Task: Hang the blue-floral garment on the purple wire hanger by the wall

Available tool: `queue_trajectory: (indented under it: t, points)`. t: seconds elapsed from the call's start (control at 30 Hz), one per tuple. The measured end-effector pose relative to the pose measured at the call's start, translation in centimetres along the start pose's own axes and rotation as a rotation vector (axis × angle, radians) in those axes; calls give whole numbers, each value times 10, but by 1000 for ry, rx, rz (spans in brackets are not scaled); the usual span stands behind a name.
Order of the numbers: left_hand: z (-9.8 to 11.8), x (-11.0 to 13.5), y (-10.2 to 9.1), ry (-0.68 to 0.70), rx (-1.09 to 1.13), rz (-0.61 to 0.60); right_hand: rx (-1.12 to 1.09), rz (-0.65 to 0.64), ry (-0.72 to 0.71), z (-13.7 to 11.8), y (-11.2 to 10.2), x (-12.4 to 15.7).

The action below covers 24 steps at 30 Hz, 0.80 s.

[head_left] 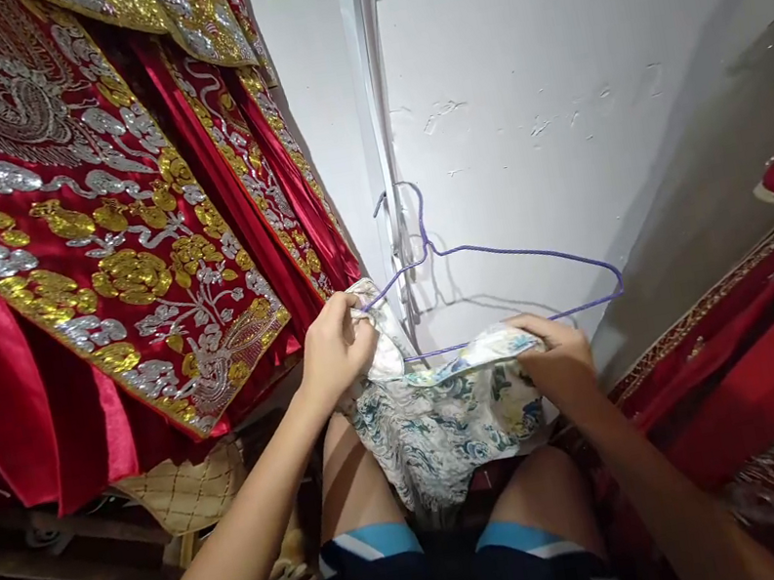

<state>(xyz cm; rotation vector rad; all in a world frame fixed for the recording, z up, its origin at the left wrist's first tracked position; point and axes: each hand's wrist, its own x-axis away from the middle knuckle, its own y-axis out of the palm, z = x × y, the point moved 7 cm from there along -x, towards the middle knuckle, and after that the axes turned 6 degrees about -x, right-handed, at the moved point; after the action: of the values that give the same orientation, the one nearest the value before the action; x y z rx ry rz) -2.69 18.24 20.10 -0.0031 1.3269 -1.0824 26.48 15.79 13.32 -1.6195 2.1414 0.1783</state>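
A purple wire hanger (pixel 500 253) is held up in front of a white wall. A pale garment with a blue-green floral print (pixel 439 425) hangs from its lower bar, draping down over my knees. My left hand (pixel 333 344) is closed on the garment's edge at the hanger's left end. My right hand (pixel 553 351) is closed on the garment's top edge near the hanger's right side, pinching the fabric against the bar.
Red robes with gold and silver embroidery (pixel 87 231) hang close on the left. More red embroidered cloth (pixel 759 386) lies at the right. A white wall (pixel 541 56) with a vertical strip stands ahead. A quilted cushion (pixel 183 492) sits low on the left.
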Motion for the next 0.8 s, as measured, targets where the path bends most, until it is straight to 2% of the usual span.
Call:
queue_trajectory:
  t: [0.07,0.13,0.2,0.3,0.5,0.57,0.67,0.7,0.8]
  points:
    - [-6,3,-2,-19,45,-8,-68,144,-46,-1,-23,-4]
    - [-9,6,-6,-23,70,-30,-26,240,-86,-2,-43,-14]
    - [-10,8,-9,-17,54,-50,109,220,-78,-2,-52,-29]
    - [-13,8,-12,-28,24,-58,252,106,-31,0,-51,-48]
    - [-18,8,-12,-32,-30,-38,278,137,-63,-8,-48,-55]
    - [-19,7,-16,-28,-85,-37,292,83,-56,-11,-46,-55]
    - [-25,4,-34,-73,-150,13,311,18,4,-16,-54,-57]
    - [-30,3,-42,-111,-154,43,290,-54,42,-17,-55,-56]
    - [-51,6,-56,-251,-71,98,75,-425,238,-12,-42,-47]
